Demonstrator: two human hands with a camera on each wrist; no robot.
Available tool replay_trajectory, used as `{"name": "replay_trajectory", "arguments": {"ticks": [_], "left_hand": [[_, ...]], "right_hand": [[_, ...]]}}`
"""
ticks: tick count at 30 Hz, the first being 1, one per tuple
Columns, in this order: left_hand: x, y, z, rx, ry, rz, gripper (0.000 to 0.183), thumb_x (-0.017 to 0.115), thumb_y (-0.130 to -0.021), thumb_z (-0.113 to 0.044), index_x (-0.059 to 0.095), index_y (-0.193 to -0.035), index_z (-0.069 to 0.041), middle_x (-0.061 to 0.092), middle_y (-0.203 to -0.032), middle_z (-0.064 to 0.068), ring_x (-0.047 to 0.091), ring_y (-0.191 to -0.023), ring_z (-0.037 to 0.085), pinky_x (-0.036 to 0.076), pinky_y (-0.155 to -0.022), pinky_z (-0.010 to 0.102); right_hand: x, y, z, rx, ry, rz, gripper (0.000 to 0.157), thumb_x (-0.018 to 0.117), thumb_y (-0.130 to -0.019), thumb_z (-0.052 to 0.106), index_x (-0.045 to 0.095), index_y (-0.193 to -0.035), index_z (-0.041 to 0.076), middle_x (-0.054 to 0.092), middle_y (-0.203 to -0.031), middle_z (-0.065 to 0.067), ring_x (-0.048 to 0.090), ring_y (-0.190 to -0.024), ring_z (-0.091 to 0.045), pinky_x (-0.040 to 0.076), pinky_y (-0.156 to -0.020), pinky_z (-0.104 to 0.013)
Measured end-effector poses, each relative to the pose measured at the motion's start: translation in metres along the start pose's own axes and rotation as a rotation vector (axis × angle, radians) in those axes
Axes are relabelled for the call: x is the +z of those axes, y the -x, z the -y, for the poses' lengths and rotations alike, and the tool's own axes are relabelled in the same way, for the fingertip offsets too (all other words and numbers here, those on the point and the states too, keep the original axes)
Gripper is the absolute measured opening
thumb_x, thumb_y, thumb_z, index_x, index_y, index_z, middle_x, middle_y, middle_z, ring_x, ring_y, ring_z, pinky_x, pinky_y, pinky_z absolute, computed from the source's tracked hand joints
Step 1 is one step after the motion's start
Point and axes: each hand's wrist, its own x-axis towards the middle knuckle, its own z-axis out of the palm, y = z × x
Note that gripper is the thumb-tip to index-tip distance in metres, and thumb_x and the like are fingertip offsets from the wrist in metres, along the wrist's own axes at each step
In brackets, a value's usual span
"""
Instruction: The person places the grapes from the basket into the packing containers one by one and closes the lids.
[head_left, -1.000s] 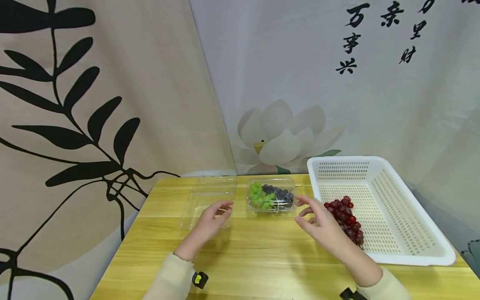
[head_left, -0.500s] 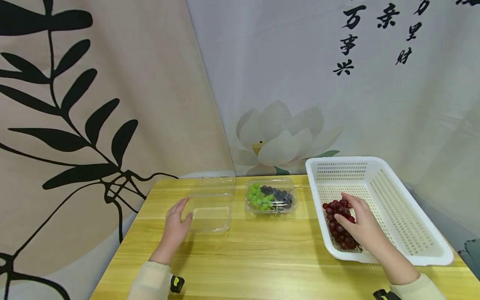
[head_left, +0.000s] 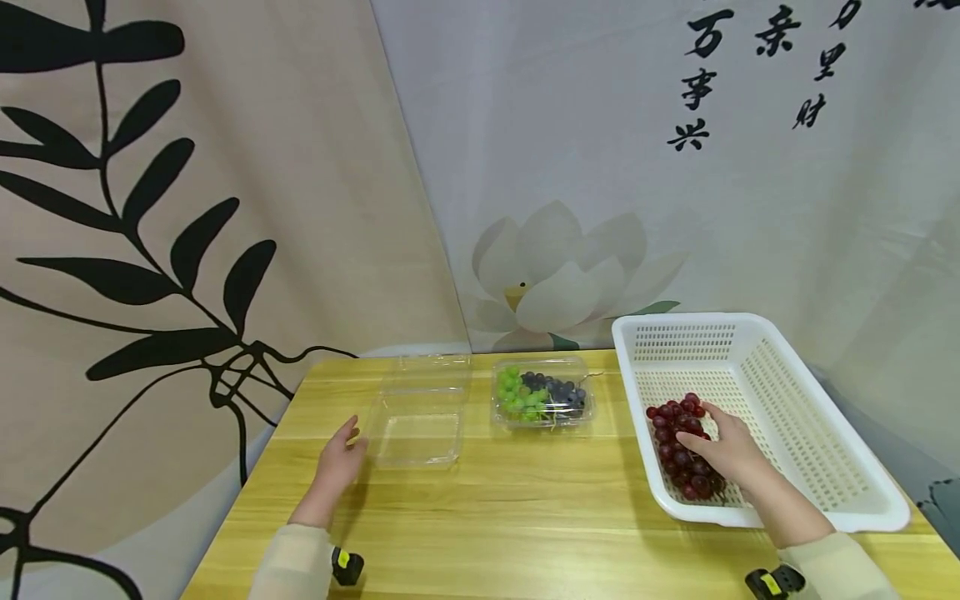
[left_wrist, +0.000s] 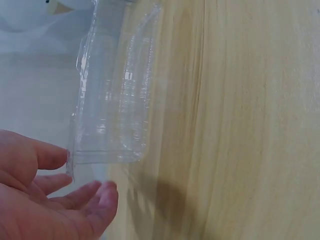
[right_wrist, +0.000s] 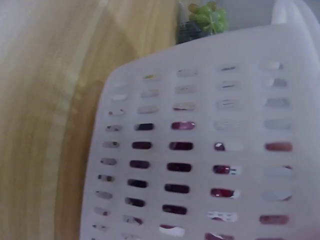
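My right hand (head_left: 723,450) reaches into a white slotted basket (head_left: 817,525) over a bunch of red grapes (head_left: 678,454). Its thumb lies across the bunch and its index finger runs along the far right side, while the other fingers are hidden. I cannot tell whether they grip the fruit. In the right wrist view, dark red grapes (right_wrist: 177,167) show through the basket wall's slots. My left hand (head_left: 341,458) is just left of an open clear plastic clamshell box (head_left: 420,437). In the left wrist view its loosely bent fingers (left_wrist: 52,156) overlap the box's corner and hold nothing.
A clear box (head_left: 543,421) with green grapes (head_left: 517,396) and dark grapes (head_left: 562,392) stands at the back middle of the wooden table (head_left: 510,525). A printed curtain (head_left: 360,208) hangs behind the table's back edge.
My right hand has moved right, from beside the filled box into the basket over the red grapes. My left hand has moved left, from over the open box to beside it.
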Motion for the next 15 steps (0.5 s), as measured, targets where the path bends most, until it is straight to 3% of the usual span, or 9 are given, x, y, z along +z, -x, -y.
{"name": "replay_trajectory", "arguments": {"ticks": [5,10,15], "left_hand": [[0.003,-0.001,0.004,0.013,0.002,-0.038,0.051,0.041,-0.101,-0.013,0.026,-0.146,0.006,0.047,-0.130,0.030,0.045,-0.122,0.046,0.048,-0.092,0.047],[0.004,0.000,0.003,0.010,0.061,-0.057,0.048,0.043,-0.100,-0.009,0.031,-0.142,0.010,0.050,-0.121,0.029,0.053,-0.111,0.041,0.054,-0.079,0.035],[0.005,-0.001,0.005,0.007,0.084,-0.063,0.047,0.044,-0.099,-0.008,0.033,-0.142,0.009,0.052,-0.117,0.028,0.057,-0.102,0.037,0.054,-0.075,0.032]], "right_hand": [[0.002,-0.006,-0.003,0.046,-0.039,0.055,0.088,0.053,-0.095,0.037,0.001,-0.146,-0.012,0.001,-0.143,-0.045,0.007,-0.129,-0.061,0.024,-0.099,-0.071],[0.008,-0.010,-0.008,0.072,-0.024,0.098,0.094,0.056,-0.093,0.040,-0.003,-0.146,-0.012,-0.001,-0.141,-0.047,0.005,-0.127,-0.063,0.024,-0.098,-0.073],[0.015,-0.013,-0.011,0.047,-0.024,0.139,0.102,0.066,-0.088,0.033,-0.006,-0.145,-0.012,0.003,-0.142,-0.046,0.010,-0.127,-0.063,0.026,-0.099,-0.071]]}}
